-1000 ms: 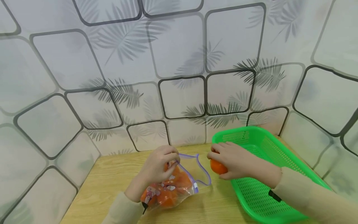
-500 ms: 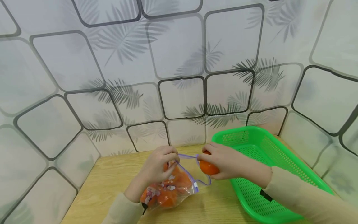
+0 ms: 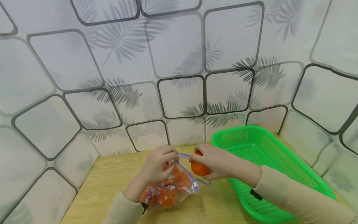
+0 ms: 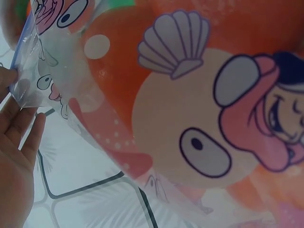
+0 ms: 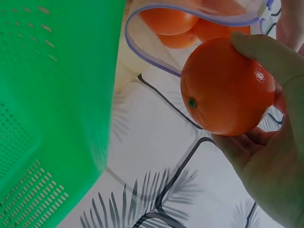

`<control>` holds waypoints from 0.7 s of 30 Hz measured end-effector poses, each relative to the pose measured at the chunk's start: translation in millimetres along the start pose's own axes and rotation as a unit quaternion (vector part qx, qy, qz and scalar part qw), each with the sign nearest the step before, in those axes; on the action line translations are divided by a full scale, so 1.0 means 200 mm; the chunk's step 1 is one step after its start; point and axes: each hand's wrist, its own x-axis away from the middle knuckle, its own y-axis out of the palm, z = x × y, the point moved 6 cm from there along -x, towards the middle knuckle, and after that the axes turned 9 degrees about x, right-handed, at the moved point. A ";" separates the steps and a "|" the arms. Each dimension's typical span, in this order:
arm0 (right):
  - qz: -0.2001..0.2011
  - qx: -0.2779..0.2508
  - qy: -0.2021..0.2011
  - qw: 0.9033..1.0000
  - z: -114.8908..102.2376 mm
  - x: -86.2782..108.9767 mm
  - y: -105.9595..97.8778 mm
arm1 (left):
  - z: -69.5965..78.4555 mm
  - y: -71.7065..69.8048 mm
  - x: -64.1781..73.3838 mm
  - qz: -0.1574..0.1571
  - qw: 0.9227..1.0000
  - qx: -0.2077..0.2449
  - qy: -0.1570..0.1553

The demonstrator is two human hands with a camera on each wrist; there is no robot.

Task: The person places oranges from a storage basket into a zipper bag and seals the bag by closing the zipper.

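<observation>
A clear zip bag (image 3: 179, 189) with a purple seal and cartoon prints lies on the table, several oranges (image 5: 169, 21) inside it. My left hand (image 3: 160, 163) pinches the bag's edge near its mouth; in the left wrist view the fingers (image 4: 21, 126) hold the plastic at the far left. My right hand (image 3: 216, 160) grips one orange (image 3: 200, 166), thumb and fingers round it. That orange is right at the bag's mouth, which gapes toward it in the right wrist view.
A long green perforated basket (image 3: 240, 199) stands on the right of the wooden table (image 3: 106, 183), under my right forearm. A patterned cloth or paper wall (image 3: 181, 99) rises behind and on both sides.
My right hand has carried the orange left, from beside the basket's edge to the bag's mouth. The left hand and the bag have stayed in place.
</observation>
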 end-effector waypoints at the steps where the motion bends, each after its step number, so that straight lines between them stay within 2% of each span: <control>1: 0.000 -0.001 -0.001 1.000 0.00 0.00 0.00 | 0.00 0.00 0.00 0.000 1.000 0.000 0.000; 10: -0.005 -0.003 0.000 1.000 -0.02 -0.03 0.00 | 0.00 -0.01 -0.01 0.002 1.000 -0.009 0.001; 17: 0.037 0.045 -0.027 0.998 -0.05 -0.05 0.00 | 0.00 -0.02 -0.02 -0.003 1.000 -0.011 -0.004; 21: 0.055 0.072 -0.029 0.995 -0.06 -0.05 -0.01 | 0.00 -0.03 -0.03 0.004 1.000 -0.015 0.014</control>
